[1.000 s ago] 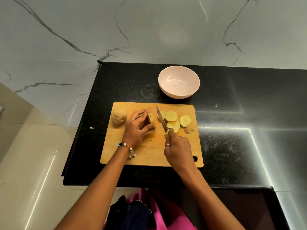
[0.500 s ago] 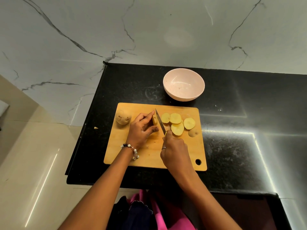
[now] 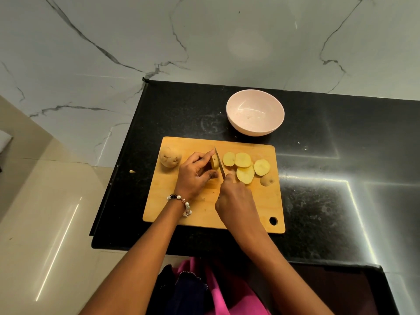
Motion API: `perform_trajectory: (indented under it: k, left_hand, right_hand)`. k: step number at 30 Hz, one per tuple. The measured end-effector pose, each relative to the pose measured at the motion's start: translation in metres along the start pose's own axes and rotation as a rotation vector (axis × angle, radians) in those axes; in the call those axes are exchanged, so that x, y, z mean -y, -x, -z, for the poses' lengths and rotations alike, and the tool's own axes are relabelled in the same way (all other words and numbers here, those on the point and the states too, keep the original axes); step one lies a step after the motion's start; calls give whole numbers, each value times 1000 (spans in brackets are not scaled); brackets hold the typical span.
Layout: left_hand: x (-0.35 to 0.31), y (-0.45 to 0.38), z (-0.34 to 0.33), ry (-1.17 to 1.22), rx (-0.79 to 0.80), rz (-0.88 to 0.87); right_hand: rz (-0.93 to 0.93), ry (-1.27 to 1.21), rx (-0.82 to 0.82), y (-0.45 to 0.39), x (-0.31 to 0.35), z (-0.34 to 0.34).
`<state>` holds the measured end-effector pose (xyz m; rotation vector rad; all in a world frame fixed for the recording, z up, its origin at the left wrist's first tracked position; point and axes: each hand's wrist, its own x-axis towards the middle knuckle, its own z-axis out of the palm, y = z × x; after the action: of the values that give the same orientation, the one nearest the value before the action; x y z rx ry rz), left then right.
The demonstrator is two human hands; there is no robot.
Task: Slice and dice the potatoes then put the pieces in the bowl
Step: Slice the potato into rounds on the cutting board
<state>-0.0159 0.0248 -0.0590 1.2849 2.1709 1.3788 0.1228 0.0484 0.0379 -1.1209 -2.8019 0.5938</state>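
- We look down on a wooden cutting board (image 3: 204, 201) lying on a black stone surface (image 3: 329, 201), with two bare hands at work over its middle.
- The left hand (image 3: 195, 176), a beaded bracelet (image 3: 181, 204) at its wrist, has its grip curled round a potato end piece (image 3: 215, 164), finger above and thumb below pinching it upright on the board.
- The right hand (image 3: 236, 201) has its grip wrapped tight round the handle of a kitchen knife (image 3: 219, 163); the handle itself is hidden under the fingers, and the blade stands just right of the held piece, so close that we cannot tell whether it has entered the flesh.
- Four cut potato slices (image 3: 244, 167) lie flat and partly overlapping to the right of the blade, with a skin-side end cap (image 3: 267, 179) just beyond them near the board's right edge.
- A whole unpeeled potato (image 3: 170, 158) sits at the board's far left corner, apart from the hands.
- A pale pink bowl (image 3: 255, 115) stands on the surface just behind the board, with no potato in it.
- A small pale scrap (image 3: 131, 171) lies on the surface left of the board.
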Motion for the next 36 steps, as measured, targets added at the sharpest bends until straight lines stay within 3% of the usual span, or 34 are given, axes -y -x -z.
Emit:
perform_trajectory:
  k: [13, 20, 27, 32, 36]
  left_hand:
    - [-3, -1, 3, 2, 2, 15]
    - [-2, 0, 2, 12, -3, 32]
    - [-5, 1, 3, -2, 12, 40]
    - [-5, 1, 3, 19, 23, 88]
    - [-6, 2, 3, 42, 27, 92]
  right_hand:
    - [-15, 74, -28, 0, -9, -39]
    - [-62, 213, 63, 29, -33, -56]
    - [-44, 55, -26, 6, -56, -52]
    - [-92, -310, -140, 10, -50, -26]
    - [-28, -329, -167, 13, -33, -14]
